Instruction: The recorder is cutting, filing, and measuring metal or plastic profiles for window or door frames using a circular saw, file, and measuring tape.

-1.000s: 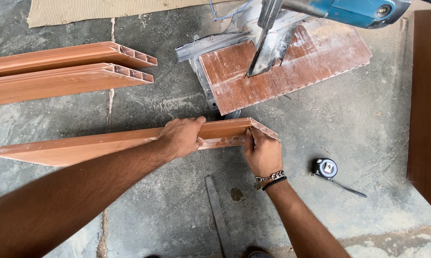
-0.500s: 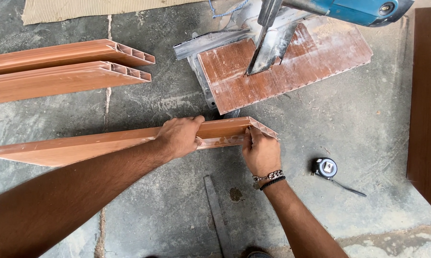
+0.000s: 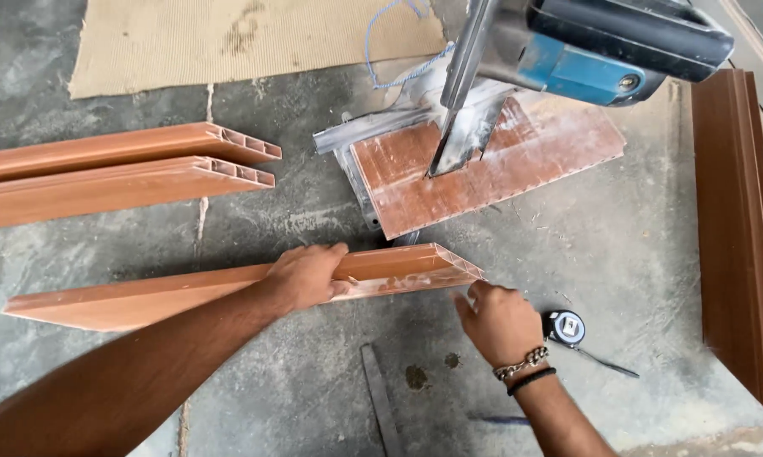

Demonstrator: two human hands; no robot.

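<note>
Two hands on brown hollow panel

No packages, signs or screens show anywhere in the scene. The one small label is a round pale disc on the black tape measure, lying on the floor at the near right; its print is too small to tell.

Left hand grips brown panel (angled end).
</note>
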